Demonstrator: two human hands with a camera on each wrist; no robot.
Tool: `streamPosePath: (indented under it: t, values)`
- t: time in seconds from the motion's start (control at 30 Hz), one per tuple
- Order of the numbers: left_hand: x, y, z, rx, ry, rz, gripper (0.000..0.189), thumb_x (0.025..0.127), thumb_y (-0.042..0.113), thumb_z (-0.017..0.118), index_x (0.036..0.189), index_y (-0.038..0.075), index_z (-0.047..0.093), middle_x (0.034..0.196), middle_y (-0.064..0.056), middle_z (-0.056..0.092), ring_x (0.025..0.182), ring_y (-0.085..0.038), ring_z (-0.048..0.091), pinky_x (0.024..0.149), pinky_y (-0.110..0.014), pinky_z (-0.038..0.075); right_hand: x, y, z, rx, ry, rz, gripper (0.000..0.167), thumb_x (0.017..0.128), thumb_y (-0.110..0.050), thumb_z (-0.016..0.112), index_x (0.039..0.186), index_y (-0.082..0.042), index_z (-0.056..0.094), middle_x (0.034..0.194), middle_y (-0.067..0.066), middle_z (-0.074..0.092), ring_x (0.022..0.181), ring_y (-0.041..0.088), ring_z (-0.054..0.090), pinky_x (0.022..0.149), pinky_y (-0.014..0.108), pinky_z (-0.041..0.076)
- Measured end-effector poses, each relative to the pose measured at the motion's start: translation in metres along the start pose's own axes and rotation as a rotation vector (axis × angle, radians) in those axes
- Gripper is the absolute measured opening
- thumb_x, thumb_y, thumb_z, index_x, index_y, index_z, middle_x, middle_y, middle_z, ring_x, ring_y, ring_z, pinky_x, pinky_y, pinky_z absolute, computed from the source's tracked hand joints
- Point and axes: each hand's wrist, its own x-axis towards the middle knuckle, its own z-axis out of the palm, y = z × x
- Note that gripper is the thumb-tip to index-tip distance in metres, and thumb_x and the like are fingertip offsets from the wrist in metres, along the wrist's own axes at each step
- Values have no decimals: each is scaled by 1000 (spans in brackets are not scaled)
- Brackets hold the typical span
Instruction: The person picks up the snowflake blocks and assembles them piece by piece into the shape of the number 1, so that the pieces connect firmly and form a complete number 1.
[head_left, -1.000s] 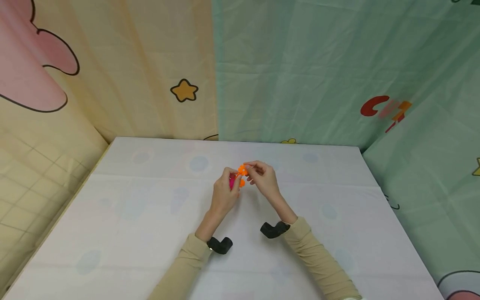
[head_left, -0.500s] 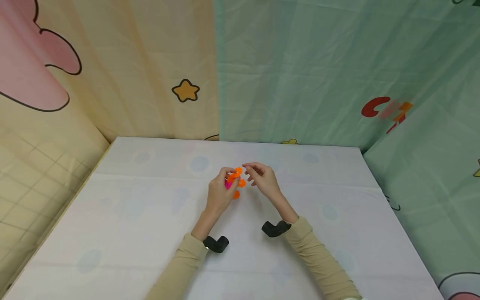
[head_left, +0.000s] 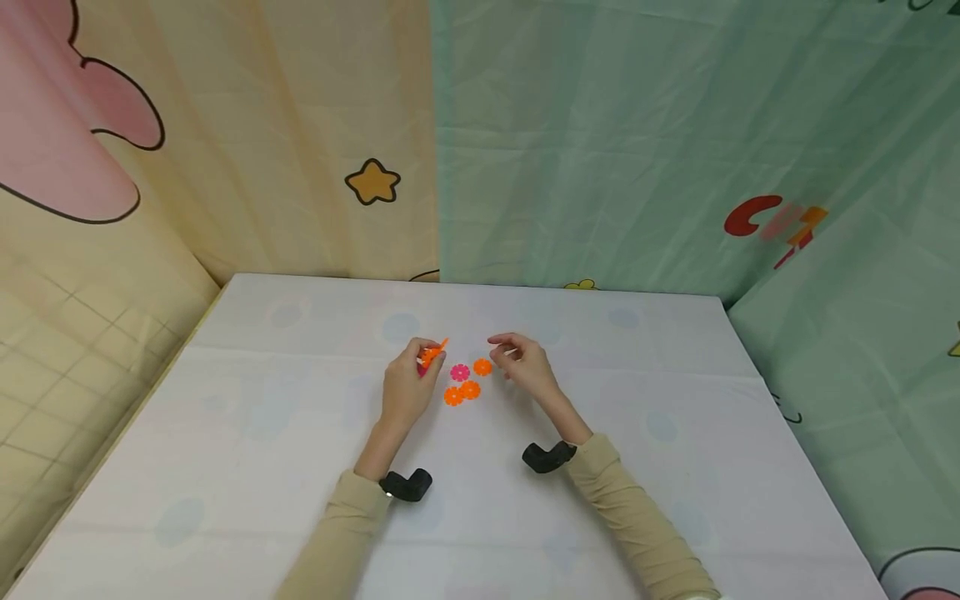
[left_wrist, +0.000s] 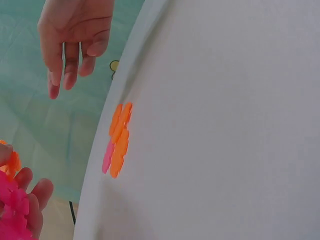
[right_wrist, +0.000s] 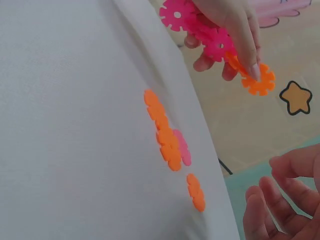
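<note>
My left hand (head_left: 405, 387) grips a cluster of pink and orange notched plastic discs. The right wrist view shows pink discs (right_wrist: 176, 15) under the palm and an orange disc (right_wrist: 259, 80) between thumb and fingers; the fingers hide part of the cluster. Just right of this hand, an orange disc (head_left: 482, 367), a pink disc (head_left: 460, 372) and two more orange discs (head_left: 461, 392) lie flat on the white tabletop. My right hand (head_left: 525, 362) hovers beside the nearest orange disc, fingers loosely bent and holding nothing.
A white cloth with pale spots covers the table (head_left: 262, 467). Behind it hangs a printed curtain (head_left: 600, 150), with a yellow one (head_left: 315, 125) at the left. Each wrist wears a black camera mount (head_left: 408, 485).
My left hand has moved left with the disc cluster, uncovering loose discs on the table. My right fingers, at an orange disc a second ago, are now apart from it and nearly still.
</note>
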Motion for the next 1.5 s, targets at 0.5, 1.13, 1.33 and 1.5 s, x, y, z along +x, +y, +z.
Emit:
streamPosePath:
  t: [0.5, 1.13, 1.33, 1.5]
  values:
    - [2, -10, -8, 49, 10, -46, 21, 93, 25, 63, 107, 10, 66, 80, -8, 65, 65, -20, 53, 58, -26, 43, -3, 5, 17, -189, -190, 49, 30, 81, -11, 76, 110, -9, 69, 104, 8, 68, 76, 18, 54, 62, 24, 46]
    - [-2, -2, -2, 42, -47, -50, 20, 92, 23, 65, 107, 10, 67, 76, -5, 63, 60, -17, 48, 54, -24, 40, -7, 4, 29, -401, -242, 69, 32, 77, -18, 80, 107, -7, 72, 96, 6, 65, 73, 16, 47, 62, 23, 38]
    - [-3, 1, -3, 32, -44, -44, 20, 91, 22, 66, 106, 10, 67, 75, -6, 62, 59, -17, 47, 52, -25, 39, -9, 5, 29, -404, -215, 48, 28, 77, -18, 81, 101, -9, 69, 96, 5, 66, 72, 16, 50, 62, 22, 43]
    - [-4, 2, -2, 31, -59, -44, 21, 92, 25, 65, 106, 9, 67, 75, -6, 63, 59, -16, 49, 51, -24, 39, -11, 6, 25, -337, -202, 59, 23, 78, -14, 79, 94, -8, 63, 92, 5, 65, 72, 15, 53, 64, 23, 46]
